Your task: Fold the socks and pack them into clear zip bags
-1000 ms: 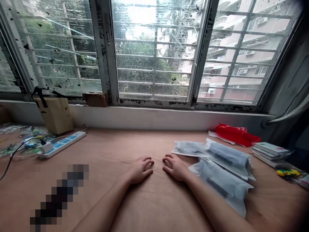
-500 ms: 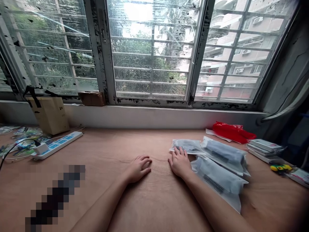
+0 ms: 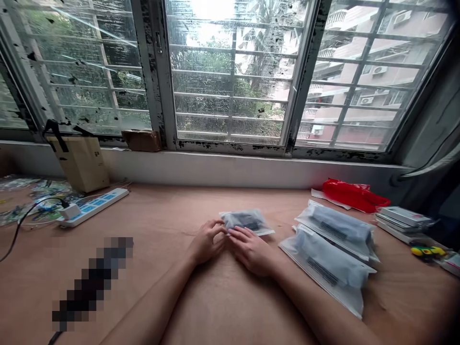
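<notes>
On the wooden desktop [image 3: 151, 239], a zip bag [image 3: 247, 221] lies crosswise at twelve o'clock; the right hand [image 3: 249, 251] and left hand [image 3: 207, 242] curl against its near edge, any pinch unclear.

Passage, as I saw it: room lay between small bag [image 3: 246, 222] and large bags [image 3: 328, 261]; power strip [image 3: 92, 207] obstructed far left.

The left hand [image 3: 206, 243] and right hand [image 3: 249, 250] rest on the wooden counter [image 3: 161, 211]. Their fingers [image 3: 236, 233] meet at the near edge of a small clear zip bag [image 3: 246, 221] containing a dark item. To the right lie a large zip bag [image 3: 336, 225] and a second large zip bag [image 3: 325, 266], both with printed barcode strips. Beyond them are a red plastic bag [image 3: 354, 194] and a stack of flat boxes [image 3: 402, 220]. To the left lies a white power strip [image 3: 91, 207]. A barred window [image 3: 230, 72] spans the far side.
</notes>
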Demonstrator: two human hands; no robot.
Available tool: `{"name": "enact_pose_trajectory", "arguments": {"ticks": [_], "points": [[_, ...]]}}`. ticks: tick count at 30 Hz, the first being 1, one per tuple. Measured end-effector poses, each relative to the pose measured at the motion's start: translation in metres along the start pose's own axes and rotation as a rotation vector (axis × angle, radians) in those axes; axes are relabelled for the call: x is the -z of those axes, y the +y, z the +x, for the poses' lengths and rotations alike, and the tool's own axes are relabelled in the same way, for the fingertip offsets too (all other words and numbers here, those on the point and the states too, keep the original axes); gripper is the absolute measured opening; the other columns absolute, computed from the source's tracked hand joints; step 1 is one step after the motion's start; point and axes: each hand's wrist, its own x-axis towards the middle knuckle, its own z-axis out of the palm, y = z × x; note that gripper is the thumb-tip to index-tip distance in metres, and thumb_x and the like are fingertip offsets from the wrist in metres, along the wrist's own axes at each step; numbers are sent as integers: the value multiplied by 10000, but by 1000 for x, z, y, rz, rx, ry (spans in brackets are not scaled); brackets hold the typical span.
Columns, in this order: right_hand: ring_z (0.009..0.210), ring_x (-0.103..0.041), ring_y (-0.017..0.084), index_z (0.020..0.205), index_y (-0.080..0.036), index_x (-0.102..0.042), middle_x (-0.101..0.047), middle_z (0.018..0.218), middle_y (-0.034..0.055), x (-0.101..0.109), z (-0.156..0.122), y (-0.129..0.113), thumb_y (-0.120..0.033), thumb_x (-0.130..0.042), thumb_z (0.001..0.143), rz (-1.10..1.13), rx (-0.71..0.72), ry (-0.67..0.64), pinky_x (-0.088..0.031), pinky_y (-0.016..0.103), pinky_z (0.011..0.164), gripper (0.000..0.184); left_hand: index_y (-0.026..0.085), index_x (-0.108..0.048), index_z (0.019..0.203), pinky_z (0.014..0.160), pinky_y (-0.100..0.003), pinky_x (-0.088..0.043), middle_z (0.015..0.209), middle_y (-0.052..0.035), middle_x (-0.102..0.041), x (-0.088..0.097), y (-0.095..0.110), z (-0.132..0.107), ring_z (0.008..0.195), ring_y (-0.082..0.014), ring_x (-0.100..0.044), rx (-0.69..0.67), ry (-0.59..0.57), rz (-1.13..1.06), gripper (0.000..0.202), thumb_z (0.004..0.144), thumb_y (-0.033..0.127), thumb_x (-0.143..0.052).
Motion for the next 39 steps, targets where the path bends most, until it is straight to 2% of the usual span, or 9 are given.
{"name": "enact_pose_trajectory", "arguments": {"ticks": [3, 9, 14, 17, 20, 22, 24, 27, 39], "points": [[1378, -388, 301, 1336, -236, -536, -452, 1501, 71, 0, 1, -3, -260, -559, 892, -3, 14, 92, -327, 508, 1143, 445, 229, -687, 799, 947, -393, -513, 1021, -51, -686, 2, -4, 1, 989, -218, -651, 14, 71, -31, 110, 870, 221, -603], [1173, -533, 276, 1228, -184, -581, -606, 1264, 119, 0, -5, 30, -149, -538, 868, -36, -374, 364, -431, 443, 1029, 364, 197, -666, 874, 683, -276, -598, 1100, -72, -621, 6, -11, 0, 832, -151, -674, 82, 212, -106, 184, 928, 307, -529], [988, -635, 215, 950, -221, -698, -693, 1087, 56, 7, -11, 40, -238, -517, 930, 14, -513, 400, -477, 310, 889, 183, 202, -664, 889, 735, -324, -602, 1100, -75, -597, 12, -10, 1, 913, -189, -658, 144, 279, -66, 174, 916, 312, -532], [795, -671, 163, 938, -227, -712, -716, 999, 32, 8, -10, 32, -257, -504, 951, 86, -466, 396, -481, 246, 737, 211, 215, -660, 978, 937, -460, -519, 1181, -98, -581, 17, -3, 2, 1098, -273, -590, 165, 313, 75, 142, 862, 264, -595], [764, -673, 144, 903, -226, -719, -720, 936, 24, 3, -7, 19, -217, -534, 937, 141, -300, 409, -469, 218, 701, 188, 246, -640, 1131, 1067, -515, -384, 1290, -93, -575, 14, 12, 3, 1204, -306, -519, 24, 152, 273, 339, 795, 233, -683], [770, -670, 141, 879, -228, -719, -719, 900, 21, -1, -5, 10, -190, -561, 921, 175, -194, 417, -469, 212, 698, 167, 267, -663, 1102, 1089, -491, -351, 1250, -64, -620, 6, 23, 4, 1184, -282, -530, -113, 27, 309, 288, 816, 246, -687], [763, -663, 139, 864, -228, -716, -715, 880, 22, -4, -2, 3, -181, -580, 909, 211, -121, 426, -476, 214, 694, 151, 268, -698, 991, 1049, -439, -380, 1101, -37, -687, -3, 31, 4, 1079, -234, -580, -211, -32, 273, 136, 898, 238, -603], [765, -658, 139, 831, -225, -706, -709, 875, 21, -7, -1, 0, -178, -603, 890, 258, -105, 469, -490, 223, 707, 128, 251, -714, 888, 907, -359, -435, 899, -15, -718, -11, 33, 4, 880, -175, -611, -267, -23, 216, 279, 985, 195, -458], [911, -657, 175, 986, -254, -714, -722, 1002, 32, -5, -3, 7, -162, -595, 894, 98, -138, 385, -515, 257, 777, 176, 239, -721, 883, 799, -336, -449, 881, -24, -729, -5, 31, 0, 815, -168, -612, -313, 65, 202, 264, 986, 218, -479]]}}
